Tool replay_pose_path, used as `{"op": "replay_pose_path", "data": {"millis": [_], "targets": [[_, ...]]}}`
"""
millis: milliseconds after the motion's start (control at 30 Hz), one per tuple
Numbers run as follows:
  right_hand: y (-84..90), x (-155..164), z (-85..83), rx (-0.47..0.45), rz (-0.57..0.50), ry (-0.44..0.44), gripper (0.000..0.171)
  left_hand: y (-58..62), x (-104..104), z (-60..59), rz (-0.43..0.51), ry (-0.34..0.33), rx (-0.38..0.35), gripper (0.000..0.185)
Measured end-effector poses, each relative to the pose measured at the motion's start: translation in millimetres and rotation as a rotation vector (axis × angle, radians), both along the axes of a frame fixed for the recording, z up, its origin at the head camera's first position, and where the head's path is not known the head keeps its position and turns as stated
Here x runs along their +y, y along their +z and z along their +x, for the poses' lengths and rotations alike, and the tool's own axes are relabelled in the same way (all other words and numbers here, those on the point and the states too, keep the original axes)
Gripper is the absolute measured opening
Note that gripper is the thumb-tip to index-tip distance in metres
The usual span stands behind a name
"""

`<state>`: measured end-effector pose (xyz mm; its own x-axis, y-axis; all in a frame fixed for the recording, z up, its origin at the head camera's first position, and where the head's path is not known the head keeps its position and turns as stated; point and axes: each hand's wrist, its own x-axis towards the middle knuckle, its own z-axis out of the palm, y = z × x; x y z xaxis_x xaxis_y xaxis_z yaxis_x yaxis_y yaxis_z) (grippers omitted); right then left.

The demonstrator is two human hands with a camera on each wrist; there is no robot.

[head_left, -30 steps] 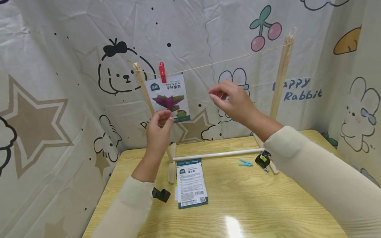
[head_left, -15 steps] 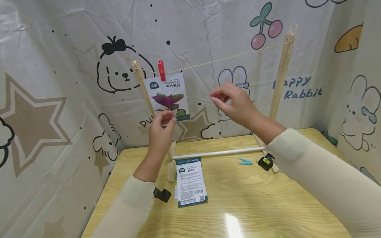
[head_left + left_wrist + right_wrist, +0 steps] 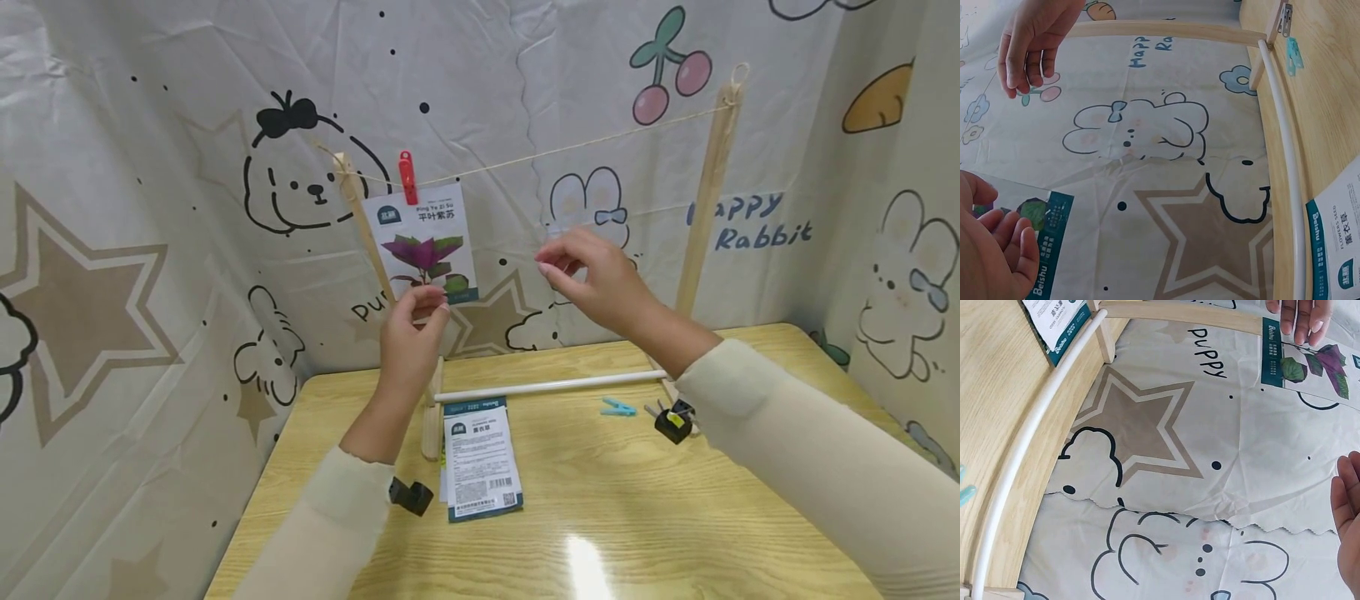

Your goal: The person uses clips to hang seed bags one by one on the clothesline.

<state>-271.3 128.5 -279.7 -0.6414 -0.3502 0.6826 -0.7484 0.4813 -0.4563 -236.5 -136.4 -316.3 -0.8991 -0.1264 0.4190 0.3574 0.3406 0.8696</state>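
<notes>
While the left hand [image 3: 411, 327] pinches the lower edge of the hanging seed packet with a purple-leaved plant printed on its white front [image 3: 426, 247], the packet itself dangles from a thin tan string [image 3: 570, 147] under a small red plastic clothespin [image 3: 407, 178]. From the left wrist view the fingers [image 3: 1007, 234] curl against the packet's teal-edged bottom corner, thumb on the near side. That string runs between two pale wooden uprights of a small drying frame [image 3: 705, 208], whose white round crossbar [image 3: 551, 387] lies low over the light wooden tabletop [image 3: 637, 517].

Raised in the air to the right of the packet and below the string, the right hand [image 3: 596, 279] holds nothing; its fingers are loosely bent, with thumb and forefinger near each other, and whether their tips touch is hard to tell from the head view. It is clear of the packet and, it seems, of the string.

On the tabletop, a second seed packet showing its white printed back with teal bands [image 3: 480, 458] lies flat just in front of the crossbar, near the frame's left foot. A light blue plastic clothespin [image 3: 618, 407] lies farther right, close to the crossbar. Cartoon-printed white cloth [image 3: 150, 208] hangs behind and beside the table.
</notes>
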Motion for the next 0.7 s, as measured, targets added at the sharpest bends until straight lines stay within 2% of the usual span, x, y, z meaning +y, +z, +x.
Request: {"op": "replay_pose_path", "data": {"millis": [167, 433, 700], "targets": [[-5.9, 2.1, 1.2, -0.007, 0.005, -0.003, 0.014, -4.9, 2.6, 0.0, -0.002, -0.005, -0.017, 0.023], [-17.6, 5.3, 4.0, -0.079, 0.028, -0.033, 0.017, -10.8, 5.4, -0.2, -0.004, -0.007, -0.024, 0.024], [-29.1, 7.1, 4.8, -0.099, 0.011, -0.016, 0.016, -18.4, 7.9, 0.9, -0.018, -0.01, -0.037, 0.02]]}}
